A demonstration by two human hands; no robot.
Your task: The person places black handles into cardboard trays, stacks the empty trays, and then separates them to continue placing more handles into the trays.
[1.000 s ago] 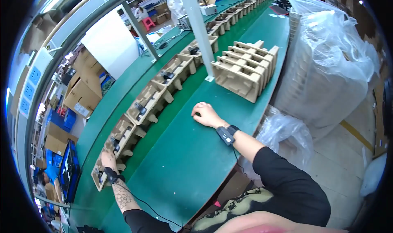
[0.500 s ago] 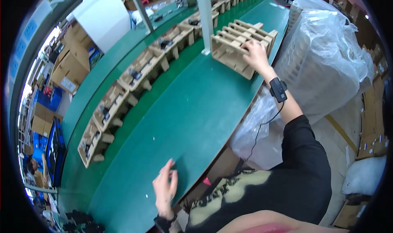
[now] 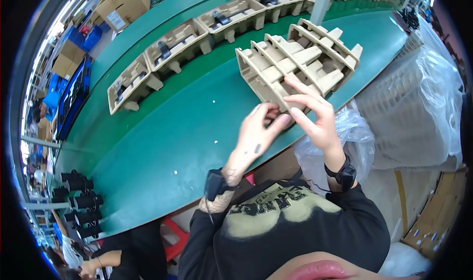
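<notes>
Both hands — left hand [image 3: 256,132], right hand [image 3: 315,115] — gripping nearest pulp tray [image 3: 276,75] of stack [image 3: 322,46] at one o'clock; not yet lifted off green surface [image 3: 172,132].

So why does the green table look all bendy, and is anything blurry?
In the head view the fisheye lens bends the green table edge into a curve and leaves a black ring round the rim; the left hand, right hand and pulp tray stack look sharp, with glare at the top left.
</notes>
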